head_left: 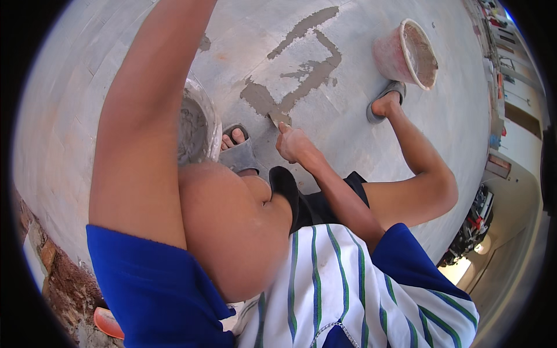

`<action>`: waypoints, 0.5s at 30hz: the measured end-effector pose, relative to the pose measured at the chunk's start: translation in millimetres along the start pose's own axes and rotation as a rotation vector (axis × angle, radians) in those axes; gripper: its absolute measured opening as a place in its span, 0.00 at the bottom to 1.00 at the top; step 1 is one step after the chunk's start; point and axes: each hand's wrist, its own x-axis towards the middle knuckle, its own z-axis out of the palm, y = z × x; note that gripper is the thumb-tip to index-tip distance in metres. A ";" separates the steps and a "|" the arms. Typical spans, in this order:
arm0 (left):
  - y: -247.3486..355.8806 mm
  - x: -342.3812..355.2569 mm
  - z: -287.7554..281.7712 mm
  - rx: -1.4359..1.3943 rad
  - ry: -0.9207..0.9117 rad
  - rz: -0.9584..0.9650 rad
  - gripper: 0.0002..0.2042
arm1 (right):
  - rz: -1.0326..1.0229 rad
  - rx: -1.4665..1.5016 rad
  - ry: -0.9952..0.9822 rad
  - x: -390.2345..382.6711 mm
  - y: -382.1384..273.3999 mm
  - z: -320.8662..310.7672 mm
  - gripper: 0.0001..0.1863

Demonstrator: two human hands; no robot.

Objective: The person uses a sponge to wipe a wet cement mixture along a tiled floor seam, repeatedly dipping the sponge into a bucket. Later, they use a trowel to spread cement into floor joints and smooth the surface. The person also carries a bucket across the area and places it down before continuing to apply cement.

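Observation:
My right hand (295, 144) is closed around a small putty knife (274, 120), whose blade meets the tiled floor; its handle is mostly hidden in my fingers. Just beyond the blade, wet grey cement (259, 98) is smeared along the tile joints in a crooked band. My left arm (152, 87) stretches up past the upper edge of the head view, so the left hand is out of sight. Partly behind that arm stands a bucket (214, 130) with grey cement inside.
A second bucket (387, 55), pinkish with a pale rim, tilts at the upper right near my sandalled right foot (386, 104). My left foot (235, 139) is beside the cement bucket. Broken ground (64, 284) and an orange object (107, 322) lie at the lower left.

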 end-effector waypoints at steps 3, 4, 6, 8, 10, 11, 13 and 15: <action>28.1 -9.7 -21.7 -0.027 0.054 -0.050 0.13 | -0.014 0.157 -0.048 -14.1 -3.1 -24.7 0.23; 34.3 -9.3 -24.3 -0.008 0.081 -0.060 0.13 | -0.011 0.140 0.102 -17.5 0.9 -25.1 0.22; 25.1 16.9 -16.1 0.016 -0.013 0.038 0.12 | -0.013 0.099 0.258 -18.3 5.2 -22.0 0.21; 34.8 36.8 -4.2 0.029 -0.025 0.140 0.12 | 0.038 0.073 0.295 -16.6 21.9 -13.4 0.21; 44.6 46.1 7.4 0.016 0.047 0.219 0.11 | -0.097 0.030 0.343 -9.0 59.6 18.5 0.21; 50.7 46.2 11.8 0.026 0.046 0.228 0.11 | -0.163 0.004 0.365 -10.4 79.7 26.2 0.22; 56.2 43.9 3.8 0.054 0.068 0.248 0.11 | 0.001 0.347 -0.118 -19.5 120.0 -18.5 0.24; 31.3 66.0 -19.4 0.115 -0.042 0.187 0.13 | 0.107 0.498 -0.342 -47.7 105.5 -123.3 0.26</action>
